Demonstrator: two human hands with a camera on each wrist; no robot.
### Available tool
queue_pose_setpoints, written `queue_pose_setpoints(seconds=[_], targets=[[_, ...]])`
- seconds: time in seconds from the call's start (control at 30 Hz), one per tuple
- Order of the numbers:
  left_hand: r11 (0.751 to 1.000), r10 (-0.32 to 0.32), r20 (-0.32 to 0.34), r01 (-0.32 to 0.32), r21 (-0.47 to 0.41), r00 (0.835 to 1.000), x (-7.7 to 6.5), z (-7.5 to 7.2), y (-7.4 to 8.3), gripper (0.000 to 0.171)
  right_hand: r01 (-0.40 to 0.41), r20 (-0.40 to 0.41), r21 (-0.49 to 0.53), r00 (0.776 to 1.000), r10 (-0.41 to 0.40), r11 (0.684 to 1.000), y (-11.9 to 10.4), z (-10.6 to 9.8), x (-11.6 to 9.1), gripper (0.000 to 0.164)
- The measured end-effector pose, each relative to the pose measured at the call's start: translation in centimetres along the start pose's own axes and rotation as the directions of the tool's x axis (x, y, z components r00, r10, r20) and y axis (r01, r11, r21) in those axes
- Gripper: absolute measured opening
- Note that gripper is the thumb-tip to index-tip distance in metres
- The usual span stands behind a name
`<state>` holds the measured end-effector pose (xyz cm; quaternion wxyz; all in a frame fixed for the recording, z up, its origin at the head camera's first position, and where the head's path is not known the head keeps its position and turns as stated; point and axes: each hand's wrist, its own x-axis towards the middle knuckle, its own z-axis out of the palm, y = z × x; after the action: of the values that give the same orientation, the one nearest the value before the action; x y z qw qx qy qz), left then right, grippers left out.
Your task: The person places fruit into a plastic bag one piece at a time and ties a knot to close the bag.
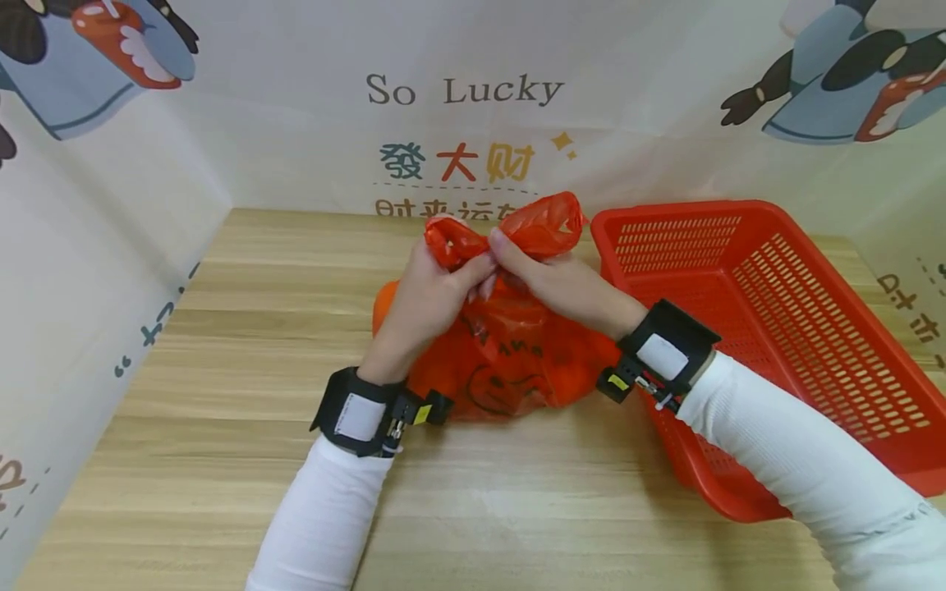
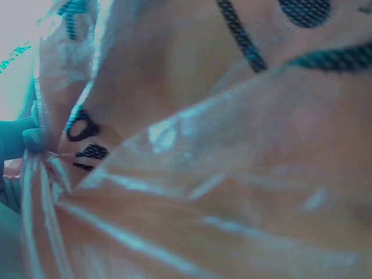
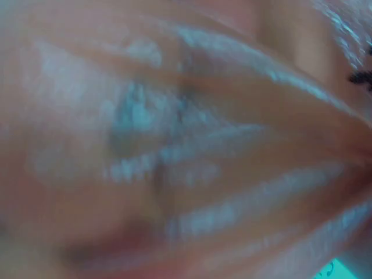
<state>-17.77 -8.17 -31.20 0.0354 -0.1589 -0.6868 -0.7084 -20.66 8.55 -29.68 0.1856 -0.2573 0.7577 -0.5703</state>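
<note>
A red plastic bag [image 1: 510, 382] with dark printed lettering and a face stands on the table, its contents hidden inside. My left hand [image 1: 424, 304] grips the gathered neck of the bag from the left. From the right, my right hand [image 1: 565, 283] pinches the same bunched plastic, thumbs close together. Two handle loops stick up above the hands. Taut, creased plastic of the bag [image 2: 203, 174] fills most of the left wrist view, with fingertips [image 2: 36, 139] at its left edge. In the right wrist view the bag [image 3: 174, 192] is blurred and covers nearly everything.
Beside the bag on the right stands a red perforated plastic basket [image 1: 801, 234], partly under the right forearm. Both stand on a wood-grain table [image 1: 222, 394]. A white printed sheet [image 1: 296, 107] forms walls at the back and sides.
</note>
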Motion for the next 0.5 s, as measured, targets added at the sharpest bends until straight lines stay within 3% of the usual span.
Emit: queue_pose_setpoints(seconds=[0.17, 0.23, 0.33, 0.5], targets=[[0.997, -0.057, 0.051, 0.059, -0.040, 0.997, 0.1, -0.4, 0.3, 0.004, 0.103, -0.035, 0.055, 0.994, -0.102, 0.993, 0.0, 0.6, 0.4, 0.039], [0.996, -0.082, 0.036, 0.083, -0.021, 0.996, 0.1, -0.6, 0.4, 0.005, 0.092, -0.083, 0.045, 0.993, -0.088, 0.995, -0.1, 0.9, 0.3, 0.036], [0.991, -0.119, -0.039, 0.121, 0.051, 0.992, 0.1, -0.8, 0.7, 0.014, 0.011, -0.170, 0.050, 0.986, -0.002, 0.999, -0.3, 1.3, 0.0, 0.035], [0.973, -0.132, -0.163, 0.159, 0.166, 0.978, 0.2, -0.6, 0.5, 0.025, -0.118, -0.273, 0.062, 0.953, 0.130, 0.991, -0.5, 1.6, 0.0, 0.043]])
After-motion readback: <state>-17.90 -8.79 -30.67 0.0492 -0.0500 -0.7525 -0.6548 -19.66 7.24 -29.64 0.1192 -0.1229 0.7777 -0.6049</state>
